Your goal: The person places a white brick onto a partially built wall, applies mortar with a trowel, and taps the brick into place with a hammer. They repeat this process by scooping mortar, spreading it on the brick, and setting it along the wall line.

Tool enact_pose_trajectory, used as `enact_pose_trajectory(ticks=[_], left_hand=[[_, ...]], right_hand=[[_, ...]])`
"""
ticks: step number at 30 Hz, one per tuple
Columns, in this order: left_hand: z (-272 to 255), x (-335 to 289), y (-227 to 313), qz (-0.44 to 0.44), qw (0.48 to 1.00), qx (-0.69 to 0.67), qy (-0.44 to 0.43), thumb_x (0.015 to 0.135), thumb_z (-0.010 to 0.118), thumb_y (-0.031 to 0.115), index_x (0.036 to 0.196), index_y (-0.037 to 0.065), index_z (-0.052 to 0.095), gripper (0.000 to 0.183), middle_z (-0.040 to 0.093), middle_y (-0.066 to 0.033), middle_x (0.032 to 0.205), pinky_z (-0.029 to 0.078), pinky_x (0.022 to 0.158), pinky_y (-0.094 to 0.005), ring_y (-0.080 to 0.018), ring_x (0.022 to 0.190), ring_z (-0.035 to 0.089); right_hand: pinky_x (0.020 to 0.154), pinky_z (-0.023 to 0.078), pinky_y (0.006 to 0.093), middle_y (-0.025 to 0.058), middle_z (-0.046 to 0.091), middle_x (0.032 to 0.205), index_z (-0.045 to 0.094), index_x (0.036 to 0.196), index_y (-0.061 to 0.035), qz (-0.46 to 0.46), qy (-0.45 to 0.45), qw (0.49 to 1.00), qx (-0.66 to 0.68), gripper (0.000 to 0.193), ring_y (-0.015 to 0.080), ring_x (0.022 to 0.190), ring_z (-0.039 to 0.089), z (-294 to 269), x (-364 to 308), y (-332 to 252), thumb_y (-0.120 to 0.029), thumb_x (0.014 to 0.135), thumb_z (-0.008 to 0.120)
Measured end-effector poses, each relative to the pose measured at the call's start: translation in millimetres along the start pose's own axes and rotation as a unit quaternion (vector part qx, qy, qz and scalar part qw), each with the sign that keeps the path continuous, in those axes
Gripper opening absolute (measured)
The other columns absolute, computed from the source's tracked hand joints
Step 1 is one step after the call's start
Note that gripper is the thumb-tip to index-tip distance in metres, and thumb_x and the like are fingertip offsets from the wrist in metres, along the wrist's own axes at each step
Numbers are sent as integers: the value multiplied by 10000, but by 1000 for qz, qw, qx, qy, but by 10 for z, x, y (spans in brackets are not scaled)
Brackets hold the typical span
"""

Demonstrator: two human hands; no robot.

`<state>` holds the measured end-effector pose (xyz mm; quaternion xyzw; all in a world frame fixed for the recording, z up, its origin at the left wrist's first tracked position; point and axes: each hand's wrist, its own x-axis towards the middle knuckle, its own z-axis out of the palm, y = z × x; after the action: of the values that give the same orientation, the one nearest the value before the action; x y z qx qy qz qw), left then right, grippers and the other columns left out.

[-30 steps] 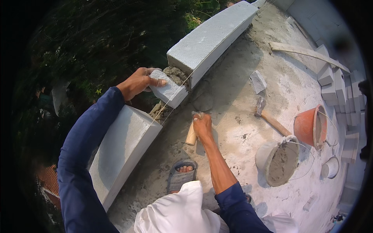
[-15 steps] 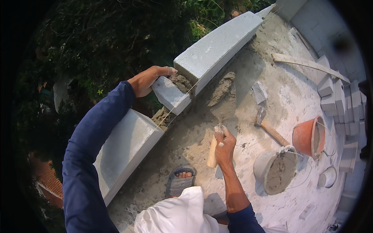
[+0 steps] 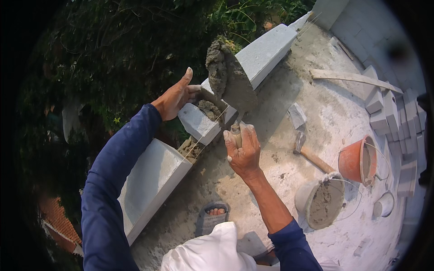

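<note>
My right hand (image 3: 244, 152) grips the wooden handle of a trowel (image 3: 240, 88), whose blade carries a thick lump of wet mortar (image 3: 217, 63). The blade hangs over the near end of a long pale block (image 3: 266, 50) and hides part of it. My left hand (image 3: 174, 100), fingers apart and thumb up, is at the outer side of a short block (image 3: 197, 123); its fingertips reach toward the gap there. Mortar fills part of the gaps on both sides of that short piece. A string line (image 3: 195, 145) runs along the inner edge, past a nearer long block (image 3: 158, 178).
On the rough floor lie a block offcut (image 3: 297, 115) and a hammer (image 3: 312, 156). Farther right stand a mortar-filled pale bucket (image 3: 304, 198), an orange bucket (image 3: 350, 160) and a small pail (image 3: 384, 205). Blocks (image 3: 384, 113) are stacked by the wall, near a plank (image 3: 348, 77). Trees border the wall's outer side.
My right hand has lifted the trowel with its mortar up and left from above the floor to the block row. My left hand has loosened from the short block, its thumb now raised.
</note>
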<state>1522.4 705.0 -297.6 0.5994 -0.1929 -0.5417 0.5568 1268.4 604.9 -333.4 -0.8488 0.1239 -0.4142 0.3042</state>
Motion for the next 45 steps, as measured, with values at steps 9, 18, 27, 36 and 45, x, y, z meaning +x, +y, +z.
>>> enact_pose_trajectory(ticks=[9,18,27,36,45], left_hand=[[-56,79,-89,-16,1000,-3,21,999,317,779,1521,-43,440,982,546,-171,1480,413,1158,-400,-273,1360,516],[18,-130,-26,81,948,303,54,1045,541,444,1415,-75,567,639,711,-171,1187,516,984,-366,-249,1041,698],[269,-202,-45,90,834,529,127,1018,644,356,1416,-112,532,624,749,-226,1069,528,897,-434,-283,1007,735],[149,-194,-132,153,920,337,131,971,706,324,1488,-125,437,736,642,-320,1333,514,1031,-431,-375,1208,671],[126,-355,-103,8,929,348,123,877,833,244,1472,-138,458,800,699,-251,1205,594,858,-384,-267,1031,715]], right_hand=[[656,509,435,234,616,958,603,1149,125,11,-14,1000,-9,342,362,736,608,-84,-67,105,-125,942,714],[655,477,518,236,604,836,577,951,37,359,-224,906,20,231,414,715,596,-535,-1257,396,-185,984,632],[708,511,542,284,631,851,632,966,43,224,-307,922,-79,273,494,801,651,-637,-770,-56,-225,1011,605],[687,486,447,221,606,779,587,966,66,418,-362,811,193,285,323,693,596,-597,-887,70,-211,1029,555],[696,465,509,241,630,861,551,922,30,370,-186,901,129,255,413,777,616,-6,-1628,221,-199,1034,562]])
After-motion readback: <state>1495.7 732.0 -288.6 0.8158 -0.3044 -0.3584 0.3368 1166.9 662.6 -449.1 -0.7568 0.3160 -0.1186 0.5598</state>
